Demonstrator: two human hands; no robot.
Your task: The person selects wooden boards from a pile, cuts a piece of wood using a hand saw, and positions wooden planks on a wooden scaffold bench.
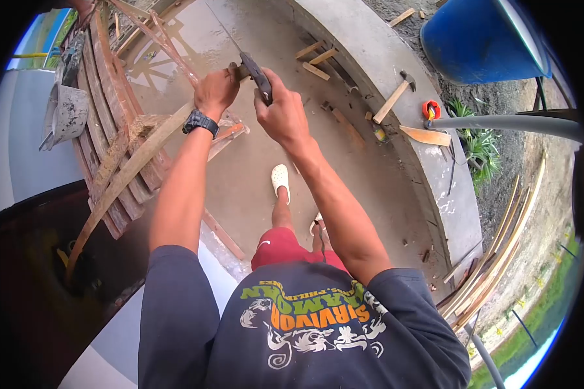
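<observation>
My right hand [282,111] is closed around the dark handle of a handsaw [261,79]. The thin blade points away and up to the left, seen nearly edge-on. My left hand [216,91], with a black watch at the wrist, grips a long wooden strip [139,155] near its far end, close beside the saw handle. From there the strip runs back to the lower left, past the left forearm. Whether the saw teeth touch the wood cannot be made out.
Stacked planks [100,91] and a stained bucket [68,113] stand at left. On the curved concrete ledge [428,172] lie a hammer [394,98], a wooden-handled tool [426,135] and an orange roll [431,109]. A blue drum [480,42] is beyond; wood scraps litter the floor.
</observation>
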